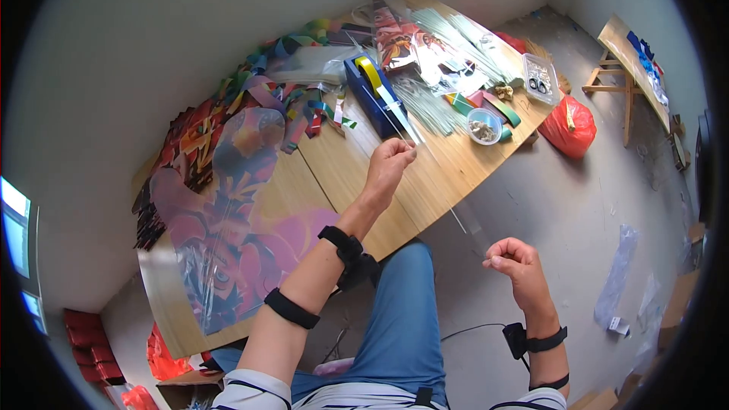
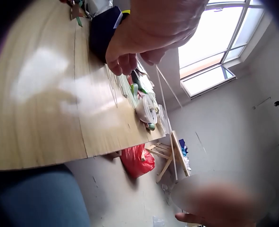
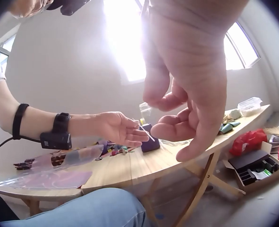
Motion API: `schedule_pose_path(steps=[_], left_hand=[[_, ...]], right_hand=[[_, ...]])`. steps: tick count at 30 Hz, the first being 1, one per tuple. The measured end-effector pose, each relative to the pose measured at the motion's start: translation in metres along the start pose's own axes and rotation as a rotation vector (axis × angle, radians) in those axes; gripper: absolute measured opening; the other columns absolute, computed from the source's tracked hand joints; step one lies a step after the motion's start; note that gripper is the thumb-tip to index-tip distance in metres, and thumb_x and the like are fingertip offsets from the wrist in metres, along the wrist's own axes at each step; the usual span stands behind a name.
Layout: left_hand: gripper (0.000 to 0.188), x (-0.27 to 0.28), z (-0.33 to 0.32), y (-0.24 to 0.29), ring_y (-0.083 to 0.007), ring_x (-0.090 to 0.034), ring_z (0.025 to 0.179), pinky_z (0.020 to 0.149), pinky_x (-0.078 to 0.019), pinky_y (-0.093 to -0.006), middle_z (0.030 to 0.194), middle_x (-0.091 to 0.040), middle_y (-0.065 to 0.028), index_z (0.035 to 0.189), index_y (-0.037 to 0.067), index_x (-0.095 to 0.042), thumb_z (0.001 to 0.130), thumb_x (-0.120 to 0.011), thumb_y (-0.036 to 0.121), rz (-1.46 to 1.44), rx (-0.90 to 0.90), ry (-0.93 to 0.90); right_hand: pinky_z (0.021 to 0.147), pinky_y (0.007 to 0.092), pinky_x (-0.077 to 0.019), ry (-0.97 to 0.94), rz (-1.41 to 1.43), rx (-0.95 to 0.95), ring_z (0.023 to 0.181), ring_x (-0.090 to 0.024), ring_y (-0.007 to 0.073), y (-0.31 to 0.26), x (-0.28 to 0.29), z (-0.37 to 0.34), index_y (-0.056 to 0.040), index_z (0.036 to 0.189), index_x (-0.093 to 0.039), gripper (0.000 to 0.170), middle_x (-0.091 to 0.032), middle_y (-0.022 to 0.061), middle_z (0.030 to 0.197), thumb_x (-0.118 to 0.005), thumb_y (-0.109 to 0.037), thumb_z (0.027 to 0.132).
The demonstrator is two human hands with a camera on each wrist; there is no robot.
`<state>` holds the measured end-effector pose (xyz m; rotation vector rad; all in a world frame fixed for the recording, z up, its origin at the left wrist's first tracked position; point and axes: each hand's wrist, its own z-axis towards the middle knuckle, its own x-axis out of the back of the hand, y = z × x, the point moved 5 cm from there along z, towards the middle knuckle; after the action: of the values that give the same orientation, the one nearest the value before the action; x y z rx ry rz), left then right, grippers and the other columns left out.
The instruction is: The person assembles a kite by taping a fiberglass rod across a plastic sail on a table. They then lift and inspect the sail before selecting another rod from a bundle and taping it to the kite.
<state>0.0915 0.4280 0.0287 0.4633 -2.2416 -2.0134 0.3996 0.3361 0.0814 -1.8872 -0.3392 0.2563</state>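
Note:
My left hand (image 1: 391, 171) is over the table beside the blue tape dispenser (image 1: 376, 95), thumb and fingertips pinching one end of a thin clear strip (image 1: 456, 216). The strip runs out past the table edge to my right hand (image 1: 520, 269), whose thumb and forefinger pinch its other end. In the left wrist view the strip (image 2: 164, 101) appears as pale thin lines between the left hand (image 2: 153, 28) and the blurred right hand (image 2: 222, 203). The right wrist view shows the right hand (image 3: 189, 80) close up, its fingers bent, and the left hand (image 3: 115, 127) beyond.
Printed plastic sheets (image 1: 220, 228) and colourful ribbons lie on the table's left. Pale thin sticks (image 1: 433, 106), a small tub (image 1: 484, 127) and a clear box (image 1: 540, 78) are on the right. A red bag (image 1: 569, 127) and a wooden stand (image 1: 626, 80) are beyond the edge.

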Motion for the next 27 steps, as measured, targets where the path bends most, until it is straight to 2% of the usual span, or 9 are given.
schedule_pose_path(steps=[4,5,8,12,15,17,20,23,27], left_hand=[[0.009,0.021,0.034,0.007,-0.0116,-0.059,0.111,0.09,-0.0427,-0.0264,0.131,-0.062,-0.0109,0.085,0.008,-0.063,0.094,-0.065,0.008,0.02,-0.172,0.075],[0.007,0.027,0.041,0.006,-0.0142,-0.058,0.113,0.094,-0.0432,-0.0298,0.129,-0.063,-0.0105,0.087,0.008,-0.064,0.094,-0.065,0.008,0.036,-0.133,0.056],[0.007,0.03,0.056,0.002,-0.0164,-0.059,0.114,0.096,-0.0432,-0.0321,0.123,-0.066,-0.0096,0.088,0.008,-0.064,0.094,-0.066,0.008,0.072,-0.045,0.057],[0.008,0.038,0.064,0.002,-0.0151,-0.062,0.106,0.094,-0.0451,-0.0329,0.107,-0.07,-0.0072,0.088,0.009,-0.064,0.096,-0.066,0.01,0.036,-0.045,0.039],[0.009,0.022,0.033,0.018,-0.0148,-0.066,0.098,0.09,-0.0482,-0.0329,0.099,-0.072,-0.0059,0.088,0.01,-0.064,0.096,-0.066,0.012,0.025,0.092,0.021],[0.009,0.017,-0.001,0.009,-0.015,-0.067,0.094,0.088,-0.0504,-0.035,0.096,-0.072,-0.0052,0.088,0.012,-0.064,0.097,-0.066,0.013,-0.024,0.267,0.027],[0.009,0.0,-0.05,-0.004,-0.0162,-0.069,0.087,0.084,-0.0524,-0.0348,0.091,-0.072,-0.0035,0.089,0.012,-0.063,0.097,-0.066,0.016,-0.018,0.399,-0.077],[0.01,-0.02,-0.06,-0.005,-0.0145,-0.069,0.082,0.081,-0.0529,-0.0321,0.085,-0.071,-0.002,0.09,0.012,-0.063,0.097,-0.067,0.018,-0.046,0.383,-0.141],[0.012,-0.028,-0.053,-0.004,-0.0138,-0.069,0.08,0.076,-0.0545,-0.0296,0.084,-0.07,-0.0023,0.09,0.011,-0.063,0.096,-0.069,0.019,-0.051,0.356,-0.126]], right_hand=[[0.081,0.0305,-0.0553,-0.016,0.063,0.006,0.072,-0.064,0.0129,-0.01,0.0,-0.002,-0.0006,0.089,-0.064,0.002,-0.065,0.0041,0.081,-0.062,-0.001,0.088],[0.081,0.0307,-0.0558,-0.009,0.074,0.014,0.071,-0.063,0.0125,-0.014,-0.001,-0.003,-0.0005,0.088,-0.064,0.002,-0.065,0.0044,0.08,-0.062,0.0,0.088],[0.078,0.0301,-0.0562,0.013,0.103,0.024,0.068,-0.061,0.0114,-0.025,-0.001,-0.012,-0.0002,0.087,-0.063,0.001,-0.064,0.0049,0.078,-0.062,0.0,0.087],[0.069,0.0264,-0.053,0.051,0.06,0.013,0.068,-0.06,0.0102,-0.03,0.004,-0.019,-0.0001,0.087,-0.063,0.001,-0.064,0.0044,0.077,-0.063,0.001,0.087],[0.063,0.0245,-0.0498,0.062,0.034,-0.001,0.068,-0.06,0.0098,-0.02,0.006,-0.019,0.0,0.088,-0.064,0.001,-0.065,0.004,0.076,-0.064,0.001,0.087],[0.062,0.0239,-0.049,0.066,0.05,-0.013,0.069,-0.06,0.0095,-0.007,0.007,-0.019,0.0001,0.089,-0.064,0.002,-0.065,0.004,0.077,-0.065,0.001,0.087],[0.063,0.0235,-0.0493,0.073,0.075,-0.018,0.069,-0.06,0.009,0.005,0.006,-0.018,0.0002,0.092,-0.066,0.005,-0.066,0.0041,0.078,-0.066,0.001,0.087],[0.063,0.0231,-0.0493,0.074,0.085,-0.037,0.07,-0.061,0.0086,0.014,0.003,-0.02,0.0003,0.095,-0.067,0.008,-0.067,0.0038,0.079,-0.067,0.002,0.087],[0.063,0.0228,-0.0493,0.079,0.093,-0.027,0.07,-0.061,0.0084,0.015,0.002,-0.022,0.0004,0.096,-0.067,0.009,-0.067,0.0035,0.079,-0.067,0.002,0.087]])
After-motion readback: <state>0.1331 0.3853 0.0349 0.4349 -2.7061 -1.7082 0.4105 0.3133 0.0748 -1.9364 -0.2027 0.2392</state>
